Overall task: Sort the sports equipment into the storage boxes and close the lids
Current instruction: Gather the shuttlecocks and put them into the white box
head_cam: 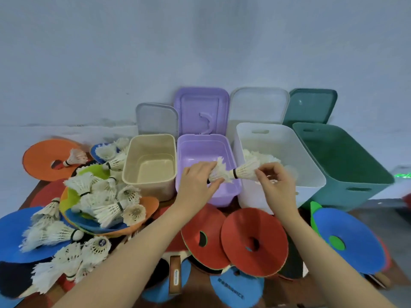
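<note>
A white feathered shuttlecock with a black band [244, 172] lies sideways in the air above the gap between the lilac plastic storage box [229, 192] and the white plastic storage box [311, 178]. The right hand [275, 183] pinches its feather skirt between thumb and fingertips. A second white feathered shuttlecock [216, 172] is gripped by the left hand [196, 185], fingers curled round it, over the lilac box. The two shuttlecocks touch, end to end.

More white shuttlecocks [260, 157] lie inside the white box. The beige plastic box [146, 181] sits left of the lilac one, the dark green plastic box [355, 187] at far right; all four lids stand open behind them.

A heap of loose white shuttlecocks [104, 201] rests on coloured foam discs at the left. Red foam discs with centre holes [253, 241] lie in front of the boxes, between the forearms, and a blue foam disc [347, 241] lies at right.
</note>
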Available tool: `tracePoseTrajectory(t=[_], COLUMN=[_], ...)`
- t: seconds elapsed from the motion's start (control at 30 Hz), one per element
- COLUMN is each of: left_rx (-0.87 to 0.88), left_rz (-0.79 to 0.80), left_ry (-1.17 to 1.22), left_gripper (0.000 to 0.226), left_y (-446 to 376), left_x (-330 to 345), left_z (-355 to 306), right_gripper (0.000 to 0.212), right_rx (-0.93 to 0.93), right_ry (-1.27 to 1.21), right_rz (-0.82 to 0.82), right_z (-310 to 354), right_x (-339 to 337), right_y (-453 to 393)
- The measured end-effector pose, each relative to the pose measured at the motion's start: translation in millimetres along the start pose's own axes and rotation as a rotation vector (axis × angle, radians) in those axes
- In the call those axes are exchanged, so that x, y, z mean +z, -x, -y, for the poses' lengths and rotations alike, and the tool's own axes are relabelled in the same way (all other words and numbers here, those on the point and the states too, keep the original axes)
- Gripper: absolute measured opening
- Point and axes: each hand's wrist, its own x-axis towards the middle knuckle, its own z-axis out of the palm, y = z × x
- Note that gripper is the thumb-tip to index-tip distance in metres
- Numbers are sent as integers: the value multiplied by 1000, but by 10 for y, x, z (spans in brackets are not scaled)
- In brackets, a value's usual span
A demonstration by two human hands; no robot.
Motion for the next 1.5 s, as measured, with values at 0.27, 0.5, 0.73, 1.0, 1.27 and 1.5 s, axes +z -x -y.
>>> tracePoseTrajectory(t=[0.27,0.5,0.73,1.0,1.27,1.5], left_rx=[39,-127,-78,-24,-68,-236], left_rz=[102,369,407,311,321,503], left_ry=[35,-249,-378,-383,-411,-319], left_gripper=[58,67,52,47,44,55], left_y=[-914,-1227,-1079,-691,184,1246], left_x=[879,1542,1473,762,-264,-867], left_z=[-612,-623,-555,-349,213,656], right_gripper=[12,12,29,36,36,30], right_rx=[-126,30,-64,-209,-238,-232], right_ry=[298,812,723,432,262,212], right_rz=[-29,321,474,444,495,680], right_z=[-703,-1317,-1393,-939,-256,111], right_x=[-629,-807,-792,-477,203,861], right_y=[-859,-1180,-1152,-751,-6,843])
